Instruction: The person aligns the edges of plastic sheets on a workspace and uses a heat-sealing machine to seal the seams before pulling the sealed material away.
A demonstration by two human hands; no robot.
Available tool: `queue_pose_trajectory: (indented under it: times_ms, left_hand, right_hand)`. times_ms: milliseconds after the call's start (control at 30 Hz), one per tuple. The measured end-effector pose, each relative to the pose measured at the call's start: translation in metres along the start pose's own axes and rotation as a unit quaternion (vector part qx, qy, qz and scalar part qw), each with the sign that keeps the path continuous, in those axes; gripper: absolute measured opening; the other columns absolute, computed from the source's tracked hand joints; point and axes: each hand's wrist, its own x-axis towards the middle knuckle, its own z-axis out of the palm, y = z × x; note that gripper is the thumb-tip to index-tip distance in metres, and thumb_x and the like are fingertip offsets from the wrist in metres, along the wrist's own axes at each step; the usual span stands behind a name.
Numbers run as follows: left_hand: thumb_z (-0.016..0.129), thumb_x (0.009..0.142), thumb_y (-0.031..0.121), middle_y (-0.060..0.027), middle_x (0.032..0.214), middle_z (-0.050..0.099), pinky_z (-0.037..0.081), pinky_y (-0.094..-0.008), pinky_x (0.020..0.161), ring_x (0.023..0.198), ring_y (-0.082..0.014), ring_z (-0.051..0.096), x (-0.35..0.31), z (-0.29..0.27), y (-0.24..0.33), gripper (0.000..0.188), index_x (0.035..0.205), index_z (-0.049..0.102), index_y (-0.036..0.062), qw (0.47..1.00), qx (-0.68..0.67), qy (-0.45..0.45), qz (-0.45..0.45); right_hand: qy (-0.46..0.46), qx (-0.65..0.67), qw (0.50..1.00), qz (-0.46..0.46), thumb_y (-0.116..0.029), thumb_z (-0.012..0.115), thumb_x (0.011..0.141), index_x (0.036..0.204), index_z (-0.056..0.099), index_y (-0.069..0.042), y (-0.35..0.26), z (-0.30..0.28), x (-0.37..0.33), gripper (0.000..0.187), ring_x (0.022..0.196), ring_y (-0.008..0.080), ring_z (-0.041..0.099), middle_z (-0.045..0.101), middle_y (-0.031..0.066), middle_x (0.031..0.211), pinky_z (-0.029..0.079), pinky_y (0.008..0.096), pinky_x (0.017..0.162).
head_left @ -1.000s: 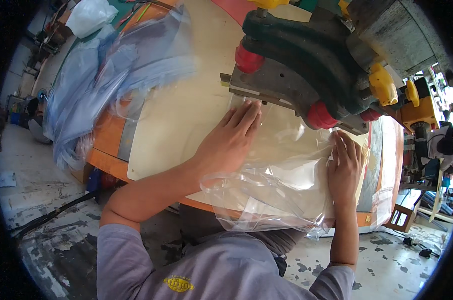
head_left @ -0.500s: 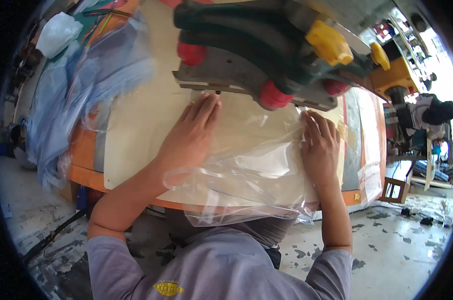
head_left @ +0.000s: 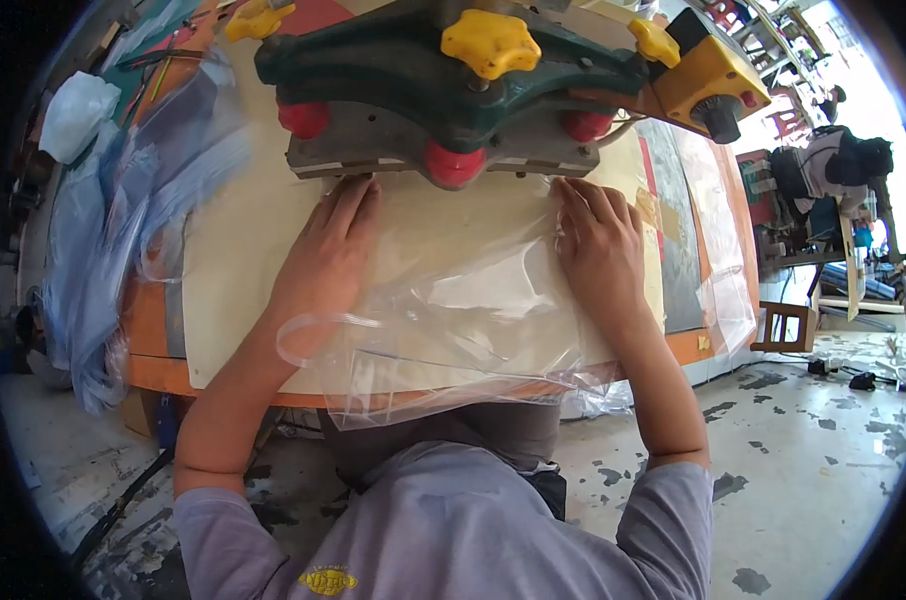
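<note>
A clear plastic bag [head_left: 488, 300] with a loop handle lies wrinkled across the cream board, its near edge hanging over the table's front. Its far edge reaches the metal bar of the press [head_left: 453, 160]. My left hand [head_left: 338, 240] rests flat at the left of the bag, fingers stretched out with tips at the bar. At the bag's right edge, my right hand [head_left: 603, 240] has bent fingers with film between thumb and index; its fingertips are near the bar. The press has a dark green arm, red knobs below and yellow knobs above.
Blue-tinted plastic pieces [head_left: 103, 260] hang over the table's left side, near a white crumpled bag [head_left: 78, 115]. A yellow control box [head_left: 713, 90] with a black knob sits right of the press. More clear film [head_left: 723, 290] drapes over the right table edge.
My view has shifted, so the press, hands and bag appear further left and slightly higher. Both hands keep their places beside the bag at the bar.
</note>
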Motion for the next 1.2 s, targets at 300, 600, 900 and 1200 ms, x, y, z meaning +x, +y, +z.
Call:
queue_pose_trajectory:
  times_ms: [300, 600, 900, 1200]
  left_hand:
    - [0.054, 0.091, -0.003, -0.0165, 0.152, 0.046, 0.043, -0.0419, 0.117, 0.141, -0.0352, 0.046, -0.0009, 0.0008, -0.0011, 0.057, 0.148, 0.046, -0.0012, 1.000, 0.006, -0.002, 0.001]
    - [0.053, 0.092, -0.003, -0.0171, 0.150, 0.048, 0.044, -0.0422, 0.116, 0.139, -0.0353, 0.048, -0.0007, -0.0003, -0.0010, 0.055, 0.146, 0.048, -0.0014, 1.000, 0.006, -0.014, 0.001]
    - [0.054, 0.092, 0.000, -0.0169, 0.148, 0.049, 0.044, -0.0418, 0.115, 0.137, -0.0351, 0.049, -0.0007, 0.0010, -0.0022, 0.053, 0.145, 0.049, -0.0022, 1.000, 0.009, 0.001, 0.017]
    - [0.052, 0.091, 0.000, -0.0195, 0.146, 0.050, 0.044, -0.0425, 0.115, 0.135, -0.0372, 0.050, -0.0036, 0.0001, -0.0044, 0.053, 0.143, 0.050, -0.0040, 0.999, 0.021, 0.024, 0.032]
  right_hand:
    - [0.006, -0.002, 1.000, 0.001, -0.010, 0.065, 0.084, 0.131, 0.064, -0.005, -0.0016, -0.0012, -0.0011, 0.047, 0.114, 0.0282, 0.058, 0.065, 0.0087, 0.128, 0.046, 0.0432, 0.098]
    - [0.013, -0.005, 1.000, -0.003, -0.010, 0.064, 0.086, 0.128, 0.066, -0.004, -0.0018, -0.0001, -0.0008, 0.043, 0.112, 0.0279, 0.059, 0.066, 0.0093, 0.126, 0.046, 0.0428, 0.097]
    - [0.035, -0.010, 0.999, -0.006, -0.007, 0.065, 0.089, 0.130, 0.067, -0.007, 0.0006, 0.0009, -0.0052, 0.041, 0.120, 0.0289, 0.060, 0.067, 0.0093, 0.128, 0.044, 0.0443, 0.104]
    - [-0.017, -0.004, 0.999, -0.029, -0.008, 0.065, 0.089, 0.132, 0.064, -0.005, -0.0018, -0.0008, -0.0035, 0.044, 0.130, 0.0271, 0.057, 0.064, 0.0085, 0.138, 0.040, 0.0475, 0.109]
